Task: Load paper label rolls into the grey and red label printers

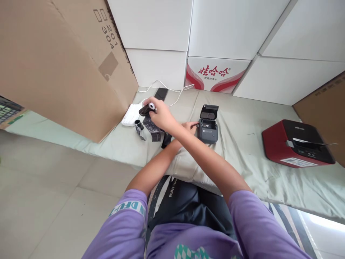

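My forearms cross, the right one over the left. My right hand (161,114) grips a black ribbon roll (145,109) with a white core end, above the left part of the covered surface. A crumpled strip of black ribbon (153,128) lies below it, beside a small roll with a loose shiny tail (139,126). My left hand (189,127) is at the left side of a small dark grey label printer (208,134), whose lid stands up. Its fingers are closed around something dark, too small to make out. More black material (166,139) shows by my left wrist.
A white box-shaped device (131,115), a black flat object (161,94) and a white cable (176,100) lie at the back left. A red and black machine (298,144) stands on the right. A large cardboard box (67,68) borders the left; white cartons (156,68) line the back.
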`<state>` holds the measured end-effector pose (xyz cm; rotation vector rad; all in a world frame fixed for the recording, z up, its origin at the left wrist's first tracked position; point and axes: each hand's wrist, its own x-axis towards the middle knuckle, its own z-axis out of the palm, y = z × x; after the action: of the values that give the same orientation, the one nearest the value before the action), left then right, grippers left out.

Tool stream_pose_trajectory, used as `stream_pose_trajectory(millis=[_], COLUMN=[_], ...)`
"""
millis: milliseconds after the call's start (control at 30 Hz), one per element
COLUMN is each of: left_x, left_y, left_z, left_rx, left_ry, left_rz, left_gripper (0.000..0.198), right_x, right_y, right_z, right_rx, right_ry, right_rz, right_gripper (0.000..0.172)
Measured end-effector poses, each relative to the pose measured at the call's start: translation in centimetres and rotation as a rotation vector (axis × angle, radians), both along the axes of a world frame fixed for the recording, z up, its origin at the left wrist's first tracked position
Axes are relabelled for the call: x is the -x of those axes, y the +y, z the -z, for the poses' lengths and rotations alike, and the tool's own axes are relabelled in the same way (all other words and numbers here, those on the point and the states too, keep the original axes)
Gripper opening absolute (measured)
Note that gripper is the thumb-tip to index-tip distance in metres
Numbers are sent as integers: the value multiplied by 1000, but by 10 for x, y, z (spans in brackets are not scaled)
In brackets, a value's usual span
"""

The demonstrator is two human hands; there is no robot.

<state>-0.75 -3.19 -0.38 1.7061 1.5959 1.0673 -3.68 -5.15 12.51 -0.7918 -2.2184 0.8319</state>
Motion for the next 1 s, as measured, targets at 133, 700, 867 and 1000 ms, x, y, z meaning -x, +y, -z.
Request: stream_pose_trajectory(millis=[133,700,867,1000], left_x=[0,-2,-1,-2], left_y=[-3,-9,-5,1], left_z=[-5,-16,-13,-8], left_rx=[3,44,53,67], left_ry=[28,72,62,-6], left_rz=[12,14,9,24], left_gripper=[42,42,41,40], right_x=[17,44,32,5], right_y=[-14,-16,-1,22], right_z=[4,46,43,31], right_rx=[-32,-276,-166,-68], right_ry=[-309,-586,-527,-429], right_rz=[-46,26,91,44], right_gripper=[47,31,40,43])
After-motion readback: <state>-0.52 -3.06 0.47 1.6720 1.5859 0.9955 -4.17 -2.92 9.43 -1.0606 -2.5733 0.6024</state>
